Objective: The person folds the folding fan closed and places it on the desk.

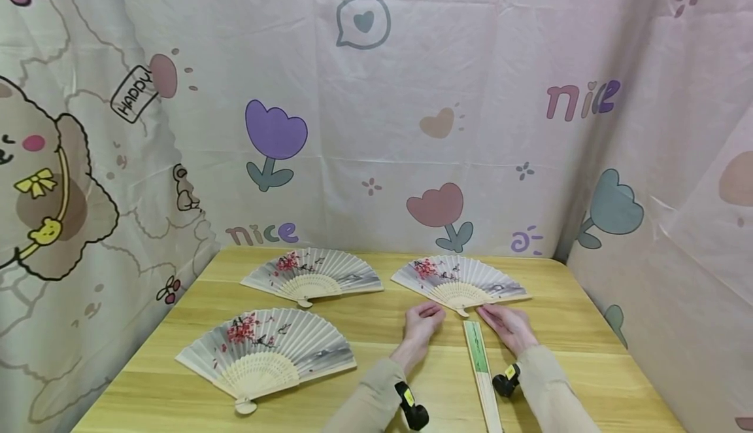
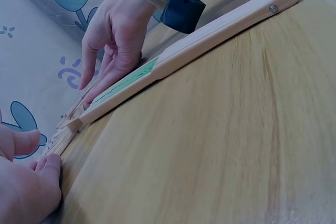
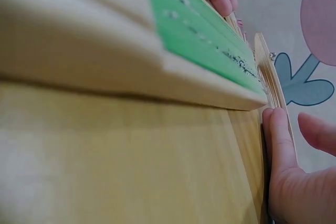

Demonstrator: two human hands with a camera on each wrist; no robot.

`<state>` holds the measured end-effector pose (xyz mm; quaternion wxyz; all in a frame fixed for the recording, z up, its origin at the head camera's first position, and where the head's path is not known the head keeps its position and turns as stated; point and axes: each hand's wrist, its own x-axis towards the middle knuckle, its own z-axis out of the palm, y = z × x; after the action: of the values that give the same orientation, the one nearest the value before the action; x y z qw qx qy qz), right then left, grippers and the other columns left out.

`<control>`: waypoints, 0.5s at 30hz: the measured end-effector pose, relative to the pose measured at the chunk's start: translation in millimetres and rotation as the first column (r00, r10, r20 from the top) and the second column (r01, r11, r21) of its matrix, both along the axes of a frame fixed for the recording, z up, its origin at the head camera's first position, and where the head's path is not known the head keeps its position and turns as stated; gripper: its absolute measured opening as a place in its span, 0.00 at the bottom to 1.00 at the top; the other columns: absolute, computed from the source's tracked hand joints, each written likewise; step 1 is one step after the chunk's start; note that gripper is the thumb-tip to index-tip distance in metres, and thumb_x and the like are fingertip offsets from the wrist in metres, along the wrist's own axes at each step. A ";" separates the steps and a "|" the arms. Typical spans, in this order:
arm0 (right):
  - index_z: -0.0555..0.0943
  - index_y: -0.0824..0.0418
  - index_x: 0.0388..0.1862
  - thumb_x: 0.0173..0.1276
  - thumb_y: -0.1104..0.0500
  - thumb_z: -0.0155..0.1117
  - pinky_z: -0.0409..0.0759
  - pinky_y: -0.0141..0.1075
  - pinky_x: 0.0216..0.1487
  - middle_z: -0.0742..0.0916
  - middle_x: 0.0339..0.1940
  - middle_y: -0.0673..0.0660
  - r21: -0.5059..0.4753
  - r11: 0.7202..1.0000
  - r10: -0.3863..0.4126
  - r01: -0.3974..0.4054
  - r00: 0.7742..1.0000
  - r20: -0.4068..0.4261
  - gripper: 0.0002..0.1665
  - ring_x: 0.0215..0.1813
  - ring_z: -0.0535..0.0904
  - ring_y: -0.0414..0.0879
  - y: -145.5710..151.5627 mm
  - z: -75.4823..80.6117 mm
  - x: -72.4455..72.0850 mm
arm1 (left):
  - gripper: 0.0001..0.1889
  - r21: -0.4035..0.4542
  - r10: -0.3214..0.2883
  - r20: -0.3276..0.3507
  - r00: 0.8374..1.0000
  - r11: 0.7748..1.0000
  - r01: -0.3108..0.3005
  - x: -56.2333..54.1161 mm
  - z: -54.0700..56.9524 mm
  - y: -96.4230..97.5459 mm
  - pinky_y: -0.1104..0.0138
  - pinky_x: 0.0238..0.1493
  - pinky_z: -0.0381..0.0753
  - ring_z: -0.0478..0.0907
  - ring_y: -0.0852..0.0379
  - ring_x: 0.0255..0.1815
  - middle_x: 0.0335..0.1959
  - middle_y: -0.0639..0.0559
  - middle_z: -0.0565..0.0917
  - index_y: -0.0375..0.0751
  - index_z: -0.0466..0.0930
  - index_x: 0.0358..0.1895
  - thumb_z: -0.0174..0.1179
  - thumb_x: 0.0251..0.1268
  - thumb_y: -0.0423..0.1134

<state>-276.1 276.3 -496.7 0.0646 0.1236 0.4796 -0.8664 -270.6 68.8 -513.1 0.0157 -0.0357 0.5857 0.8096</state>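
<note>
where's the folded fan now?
Head view, right of centre: the folded fan lies on the wooden table, green end between left hand and right hand, close to the back-right open fan.

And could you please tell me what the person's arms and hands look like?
The left hand and right hand are bare. The left sleeve and right sleeve are beige, each bearing a black camera with a yellow label.

Folded fan (image 1: pixel 478 348) between left hand (image 1: pixel 421 326) and right hand (image 1: pixel 510 328): smooth wood, shiny metal rivet (image 2: pixel 273 9). Spread fan (image 1: pixel 482 274) beyond: matt leaf, wooden ribs (image 1: pixel 461 294). Tabletop (image 1: pixel 147 400) beneath: smooth, wood-grained.
</note>
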 end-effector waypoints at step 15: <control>0.85 0.65 0.30 0.73 0.76 0.49 0.91 0.36 0.56 0.91 0.30 0.60 -0.073 0.997 0.007 -0.001 0.996 0.093 0.19 0.38 0.90 0.47 -3.1 6.2 -7.8 | 0.20 -0.012 -0.011 0.028 1.000 1.000 0.012 -2.8 0.1 1.2 0.79 0.37 0.80 0.78 0.65 0.36 0.51 0.32 0.84 0.21 0.76 0.55 0.63 0.60 0.25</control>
<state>-284.0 273.1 -490.5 0.0930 0.1603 0.4442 -0.8766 -273.4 70.0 -513.0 0.0283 -0.0437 0.5907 0.8052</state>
